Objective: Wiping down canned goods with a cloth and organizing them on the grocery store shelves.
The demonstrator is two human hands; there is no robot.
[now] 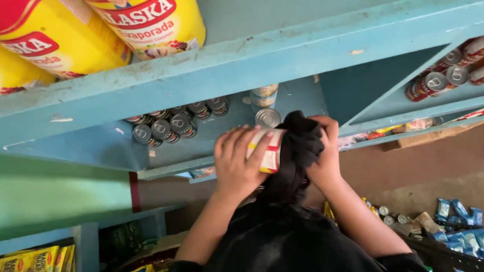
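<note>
My left hand [238,160] grips a small can [268,151] with a white, yellow and red label, held on its side in front of a blue shelf. My right hand [326,156] presses a black cloth [299,144] against the can's end. The cloth hangs down from the can toward my dark top. Just behind the hands a single silver-topped can [267,118] stands on the shelf board [194,149].
Several small cans [170,125] stand in rows on the blue shelf, with a taller can [264,95] behind. Large yellow and red tins [77,16] sit on the shelf above. More cans [470,62] lie upper right. Blue packets [467,231] lie on the floor at right.
</note>
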